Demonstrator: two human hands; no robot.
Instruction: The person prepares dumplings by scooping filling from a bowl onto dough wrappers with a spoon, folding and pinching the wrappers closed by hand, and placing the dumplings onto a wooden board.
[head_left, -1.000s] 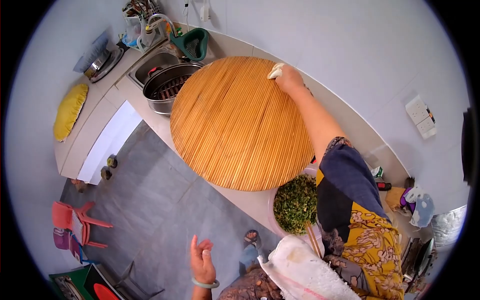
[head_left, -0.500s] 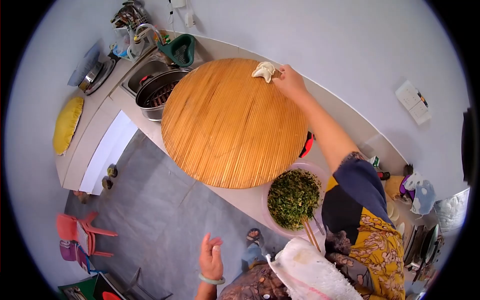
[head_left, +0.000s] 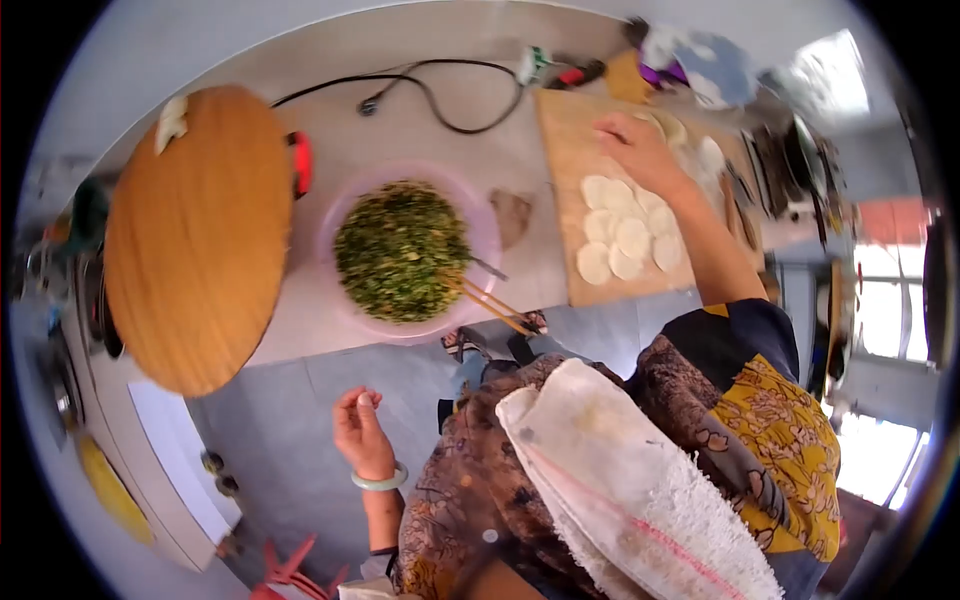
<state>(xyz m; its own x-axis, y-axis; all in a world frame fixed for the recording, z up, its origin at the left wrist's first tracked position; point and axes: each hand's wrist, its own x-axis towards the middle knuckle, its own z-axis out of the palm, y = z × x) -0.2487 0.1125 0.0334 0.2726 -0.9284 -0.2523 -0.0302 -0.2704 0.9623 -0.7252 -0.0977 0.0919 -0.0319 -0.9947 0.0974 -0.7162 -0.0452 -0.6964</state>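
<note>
My right hand (head_left: 640, 152) is over the wooden board (head_left: 562, 150), above and beside round dough wrappers (head_left: 630, 238). Its fingers are loosely bent and slightly blurred, and I see nothing in them. Low in front of my body is my left hand (head_left: 362, 432), empty, fingers loosely curled and thumb apart, with a pale bangle on the wrist. Between board and round tray stands a pink bowl (head_left: 330, 245) of chopped green filling (head_left: 400, 250), with chopsticks (head_left: 495, 305) and a metal utensil handle (head_left: 490, 268) in it. White dumplings (head_left: 172, 122) sit at the far edge of the round wooden tray (head_left: 200, 240).
A black cable (head_left: 440, 110) lies along the back of the counter (head_left: 330, 130). Knives and pans (head_left: 800, 170) stand beyond the board at right. A white towel (head_left: 620, 480) hangs over my front. Left of the tray is a yellow cushion (head_left: 112, 488).
My right hand has left the dumplings on the tray and moved right to the board of wrappers. The view has turned right. My left hand's fingers are more curled.
</note>
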